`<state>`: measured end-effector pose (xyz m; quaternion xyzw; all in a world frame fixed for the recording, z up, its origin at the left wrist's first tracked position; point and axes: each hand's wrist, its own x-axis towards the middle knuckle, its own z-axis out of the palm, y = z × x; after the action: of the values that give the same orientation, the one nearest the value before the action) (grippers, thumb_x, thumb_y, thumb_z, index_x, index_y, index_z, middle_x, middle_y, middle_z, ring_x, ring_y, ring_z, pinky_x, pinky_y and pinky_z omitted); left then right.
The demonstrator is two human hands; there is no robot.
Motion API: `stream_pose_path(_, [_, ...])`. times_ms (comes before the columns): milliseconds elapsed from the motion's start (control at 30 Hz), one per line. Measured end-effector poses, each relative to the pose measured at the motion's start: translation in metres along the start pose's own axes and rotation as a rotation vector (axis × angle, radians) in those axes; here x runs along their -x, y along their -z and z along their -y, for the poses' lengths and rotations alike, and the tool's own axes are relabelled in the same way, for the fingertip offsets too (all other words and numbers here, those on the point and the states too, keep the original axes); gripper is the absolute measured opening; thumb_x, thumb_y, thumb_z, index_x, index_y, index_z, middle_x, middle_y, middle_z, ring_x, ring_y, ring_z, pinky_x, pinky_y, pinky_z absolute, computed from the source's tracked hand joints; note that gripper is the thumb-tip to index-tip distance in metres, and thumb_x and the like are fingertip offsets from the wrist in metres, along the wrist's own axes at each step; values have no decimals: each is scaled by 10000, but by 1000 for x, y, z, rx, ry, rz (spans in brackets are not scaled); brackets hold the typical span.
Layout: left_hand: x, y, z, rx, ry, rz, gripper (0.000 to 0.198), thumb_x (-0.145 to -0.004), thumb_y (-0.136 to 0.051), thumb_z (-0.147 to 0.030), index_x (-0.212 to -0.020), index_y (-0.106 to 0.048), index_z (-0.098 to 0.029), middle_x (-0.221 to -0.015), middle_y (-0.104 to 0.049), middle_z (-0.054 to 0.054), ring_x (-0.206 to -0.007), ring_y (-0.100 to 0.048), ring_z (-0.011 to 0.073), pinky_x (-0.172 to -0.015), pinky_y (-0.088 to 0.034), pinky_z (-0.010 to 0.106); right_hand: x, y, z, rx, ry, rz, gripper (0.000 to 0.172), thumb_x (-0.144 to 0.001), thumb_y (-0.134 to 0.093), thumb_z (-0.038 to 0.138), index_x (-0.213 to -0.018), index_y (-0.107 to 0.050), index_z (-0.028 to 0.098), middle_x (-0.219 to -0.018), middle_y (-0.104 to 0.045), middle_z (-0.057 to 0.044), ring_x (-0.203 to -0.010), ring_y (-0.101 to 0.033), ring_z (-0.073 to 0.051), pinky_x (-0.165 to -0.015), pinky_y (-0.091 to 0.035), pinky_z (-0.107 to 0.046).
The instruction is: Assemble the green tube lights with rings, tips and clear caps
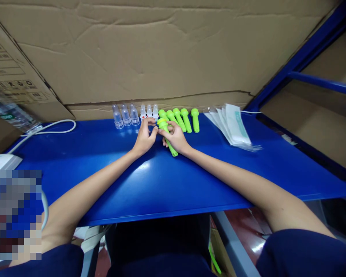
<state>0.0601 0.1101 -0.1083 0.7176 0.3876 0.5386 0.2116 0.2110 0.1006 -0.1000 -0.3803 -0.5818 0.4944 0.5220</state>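
Note:
My right hand (175,137) is wrapped round a lime-green flashlight-shaped piece (171,148), its wide head up and away from me and its narrow end toward me. Just left of that head is my left hand (145,137), with thumb and fingers bent and a gap between them; whether the fingertips touch the head I cannot tell. Behind the left hand stand several small clear-tipped white parts (148,110), partly covered by it. Several more lime-green flashlight-shaped pieces (186,120) lie in a row just past the right hand.
Clear plastic bottle-shaped covers (127,116) stand at the back left. White packets (233,125) lie to the right. A cardboard wall (150,54) rises behind the blue table (150,184). At far left are a white cable (56,129) and a plastic bottle (14,111).

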Motion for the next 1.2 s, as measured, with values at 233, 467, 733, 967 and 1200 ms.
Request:
stream_pose_path(233, [-1,2,-2,-24,-16,24,144,-919,-537,-181,-1047,-481,-216,-1197,-587,90,-1078,-612,194,-848,-514,323,1,-1,2,-7,1,-12,710,-664,-841,547,-1087,-383,206,-711,-629,67,-347,-532,-101,-288,-390,-217])
stream_pose_path(467, [-1,1,-1,-30,-17,14,161,-911,-542,-167,-1050,-484,-221,-1188,-599,81,-1071,-614,185,-837,-514,306,0,0,1,11,0,-10,687,-670,-832,565,-1053,-384,212,-702,-627,72,-350,-533,-102,-294,-398,-222])
stream_pose_path(733, [-1,1,0,-45,-51,9,144,-905,-532,-157,-1028,-488,-219,-1183,-591,91,-1087,-610,195,-894,-521,341,0,1,0,13,-2,4,665,-696,-834,552,-1058,-396,206,-712,-636,61,-356,-540,-103,-297,-402,-223])
stream_pose_path(967, [0,2,-2,-96,-122,31,98,-903,-507,-150,-978,-487,-209,-1173,-576,111,-1156,-579,224,-1020,-485,420,0,0,0,7,7,-7,670,-687,-835,563,-1054,-398,213,-681,-632,72,-347,-532,-102,-290,-396,-216])
stream_pose_path(1200, [0,2,0,-105,-114,14,115,-898,-526,-139,-985,-506,-210,-1157,-577,100,-1157,-574,222,-1024,-486,406,2,-1,4,-5,-13,-17,690,-649,-856,544,-1039,-401,203,-665,-630,73,-342,-535,-106,-285,-397,-219])
